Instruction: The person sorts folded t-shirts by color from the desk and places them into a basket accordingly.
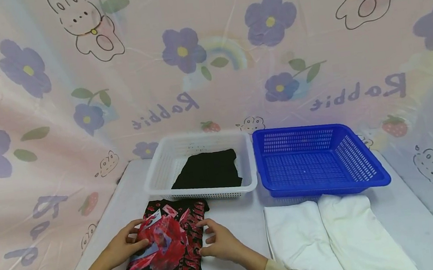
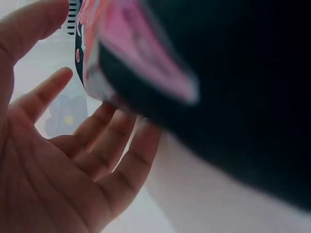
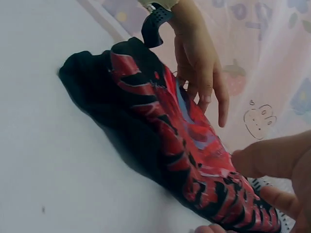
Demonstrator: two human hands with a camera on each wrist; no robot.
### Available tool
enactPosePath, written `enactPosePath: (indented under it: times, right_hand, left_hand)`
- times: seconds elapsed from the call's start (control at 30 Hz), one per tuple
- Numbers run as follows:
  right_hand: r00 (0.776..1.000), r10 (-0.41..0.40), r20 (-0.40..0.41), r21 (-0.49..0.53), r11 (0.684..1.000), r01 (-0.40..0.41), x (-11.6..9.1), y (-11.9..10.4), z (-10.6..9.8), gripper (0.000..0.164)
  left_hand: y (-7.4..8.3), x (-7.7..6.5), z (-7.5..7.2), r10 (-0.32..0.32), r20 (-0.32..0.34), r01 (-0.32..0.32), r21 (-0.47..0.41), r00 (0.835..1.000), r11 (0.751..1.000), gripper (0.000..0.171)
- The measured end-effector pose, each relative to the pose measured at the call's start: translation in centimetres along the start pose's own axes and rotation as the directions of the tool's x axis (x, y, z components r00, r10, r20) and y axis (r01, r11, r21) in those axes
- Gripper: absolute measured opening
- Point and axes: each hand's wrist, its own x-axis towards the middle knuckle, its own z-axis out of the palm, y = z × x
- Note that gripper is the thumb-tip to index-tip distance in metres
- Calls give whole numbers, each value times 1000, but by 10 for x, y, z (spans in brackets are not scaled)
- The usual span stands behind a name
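Observation:
A folded black T-shirt (image 1: 165,242) with a red and pink print lies on the table, in front of the white basket. My left hand (image 1: 122,247) is at its left edge, thumb apart from the fingers. In the left wrist view, several fingertips (image 2: 148,127) touch the edge of the cloth. At the right edge is my right hand (image 1: 223,242), its thumb and fingers spread apart and loosely bent. The right wrist view shows the shirt (image 3: 165,131) as a thick folded stack between both hands. Part of the right hand is out of that frame.
Behind the shirt stands a white basket (image 1: 203,192) with a folded black garment (image 1: 209,170) inside. A blue basket (image 1: 326,188) stands to its right. Two folded white garments (image 1: 296,238) lie in front of the blue one. A patterned curtain (image 1: 225,79) encloses the table.

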Motion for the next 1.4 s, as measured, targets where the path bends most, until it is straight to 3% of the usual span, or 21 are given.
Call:
enactPosePath:
  times: [0.37,0.73,0.87,1.1,1.4]
  right_hand:
    - [1000,-22,3,-32,999,22,8,-1,13,62]
    - [1000,-17,1,163,986,17,20,0,22,62]
    - [999,-30,21,180,983,26,24,0,24,61]
    - [991,-90,94,76,994,83,26,5,26,62]
    - [978,-143,153,170,979,116,22,-1,28,66]
  left_hand:
    - [-4,2,4,-30,-8,30,-9,1000,1000,62]
    - [0,8,7,-52,28,53,-49,998,997,67]
    - [2,8,11,-33,24,34,-42,999,999,68]
    - [3,9,14,-9,27,11,-73,1000,997,72]
    - [8,6,16,44,39,-40,-114,998,993,71]
